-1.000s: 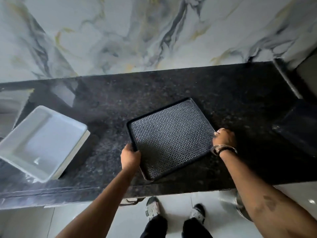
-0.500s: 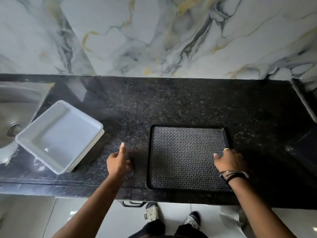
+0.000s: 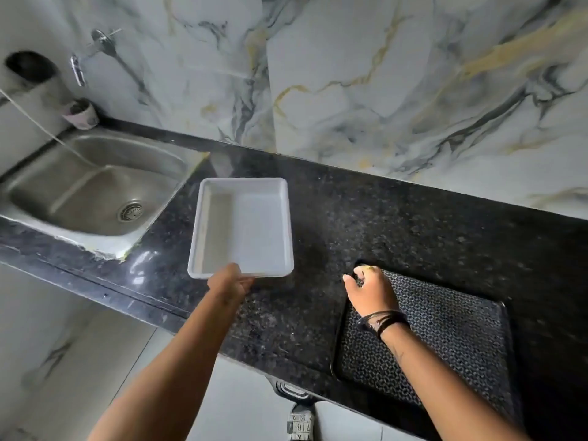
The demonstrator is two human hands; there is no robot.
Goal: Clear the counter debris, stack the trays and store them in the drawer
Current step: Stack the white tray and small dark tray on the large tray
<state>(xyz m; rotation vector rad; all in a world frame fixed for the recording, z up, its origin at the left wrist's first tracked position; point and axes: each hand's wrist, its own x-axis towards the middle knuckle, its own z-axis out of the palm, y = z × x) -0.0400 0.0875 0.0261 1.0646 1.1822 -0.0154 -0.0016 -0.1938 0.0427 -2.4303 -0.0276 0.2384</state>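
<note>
A white rectangular tray (image 3: 245, 224) rests on the black granite counter (image 3: 397, 224), just right of the sink. My left hand (image 3: 229, 282) grips the tray's near edge. A dark patterned tray (image 3: 445, 338) lies flat near the counter's front edge on the right. My right hand (image 3: 370, 289) rests on that tray's far left corner, fingers curled over the rim; whether it grips the rim is unclear. A bracelet and a dark band sit on the right wrist.
A steel sink (image 3: 95, 192) with a drain is at the left, a tap (image 3: 95, 46) on the marble wall above it and a small cup (image 3: 81, 113) at its back corner. A drawer handle (image 3: 291, 389) shows under the counter edge.
My left hand left the dark tray's side, reached left and took hold of the white tray's near edge. My right hand moved from the dark tray's right side to its far left corner. The view swung left.
</note>
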